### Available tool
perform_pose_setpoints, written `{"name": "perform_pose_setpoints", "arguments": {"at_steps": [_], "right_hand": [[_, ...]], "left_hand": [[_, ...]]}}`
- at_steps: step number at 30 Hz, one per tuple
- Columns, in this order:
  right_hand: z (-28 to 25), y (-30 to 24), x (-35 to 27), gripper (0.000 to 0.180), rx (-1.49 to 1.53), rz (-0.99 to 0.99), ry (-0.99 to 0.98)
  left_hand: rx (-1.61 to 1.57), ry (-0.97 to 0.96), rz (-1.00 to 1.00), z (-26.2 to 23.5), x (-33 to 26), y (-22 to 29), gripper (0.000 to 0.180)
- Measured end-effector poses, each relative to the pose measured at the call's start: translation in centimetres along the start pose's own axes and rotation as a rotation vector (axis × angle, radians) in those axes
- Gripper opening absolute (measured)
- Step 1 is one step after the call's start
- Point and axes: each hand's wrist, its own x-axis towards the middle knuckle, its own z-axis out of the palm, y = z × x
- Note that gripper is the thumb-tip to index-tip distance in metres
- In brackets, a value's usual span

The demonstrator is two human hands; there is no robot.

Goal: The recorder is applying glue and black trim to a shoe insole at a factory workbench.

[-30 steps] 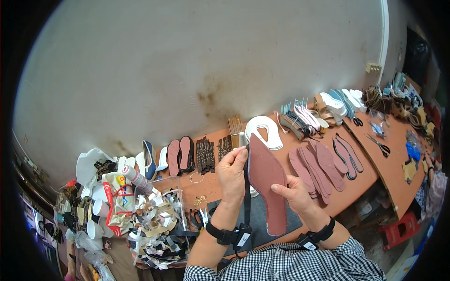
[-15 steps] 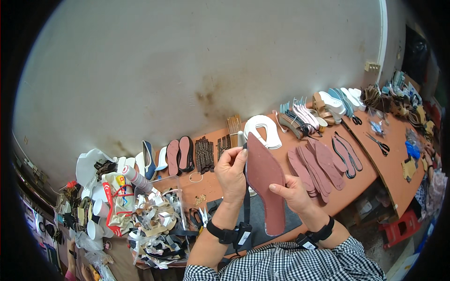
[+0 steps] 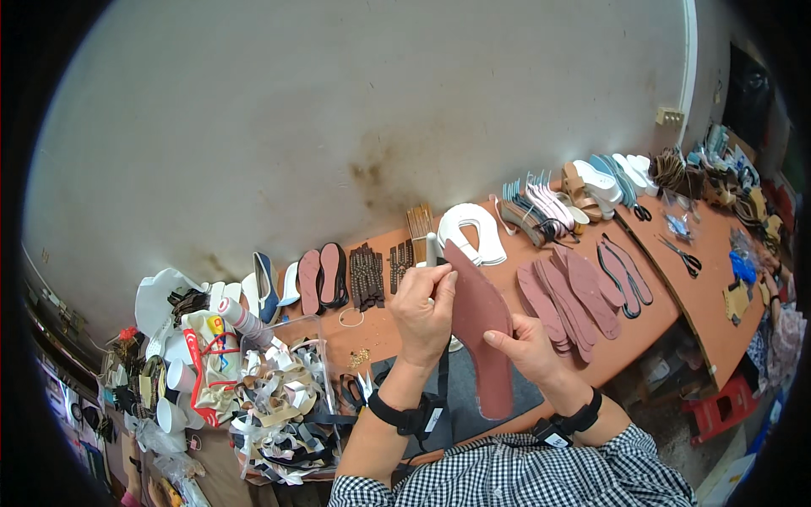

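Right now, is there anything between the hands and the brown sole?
Nothing visible. The left hand and the right hand both already hold the sole directly, above the table. A grey tool sticks up behind the left hand, not between hand and sole.

Bare tabletop [image 3: 380, 325] ahead of hands; strap heap [image 3: 279, 406] blocks left, pink insoles [image 3: 566, 291] right.

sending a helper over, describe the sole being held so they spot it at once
Start at the orange workbench along the grey wall. At its near edge, the left hand and right hand hold up one dusty-pink sole. Unlike the matching soles lying flat, it is lifted.
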Motion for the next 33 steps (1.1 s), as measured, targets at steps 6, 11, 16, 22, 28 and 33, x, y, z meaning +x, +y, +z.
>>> {"name": "perform_pose_setpoints", "arguments": {"at_steps": [6,11,16,22,28,33], "right_hand": [[-0.1,0.6,0.0,0.021,0.087,-0.004,-0.006],[0.1,0.2,0.3,0.021,0.125,-0.005,-0.043],[-0.3,0.8,0.4,0.021,0.124,-0.048,-0.07],[-0.6,1.0,0.2,0.019,0.106,-0.063,-0.072],[-0.7,1.2,0.1,0.017,0.117,-0.081,-0.074],[-0.8,1.1,-0.1,0.017,0.105,-0.08,-0.081]], "left_hand": [[-0.629,-0.056,-0.421,-0.2,-0.1,-1.2,0.009],[-0.75,-0.026,-0.511,-0.1,-0.1,-1.8,0.015],[-0.941,-0.03,-0.607,-0.1,0.2,-1.7,0.02],[-0.98,-0.143,-0.771,-0.7,0.4,-1.9,0.019],[-0.923,-0.178,-0.787,-0.9,0.2,-1.7,0.018],[-0.928,-0.18,-0.824,-1.0,0.3,-1.2,0.018]]}}
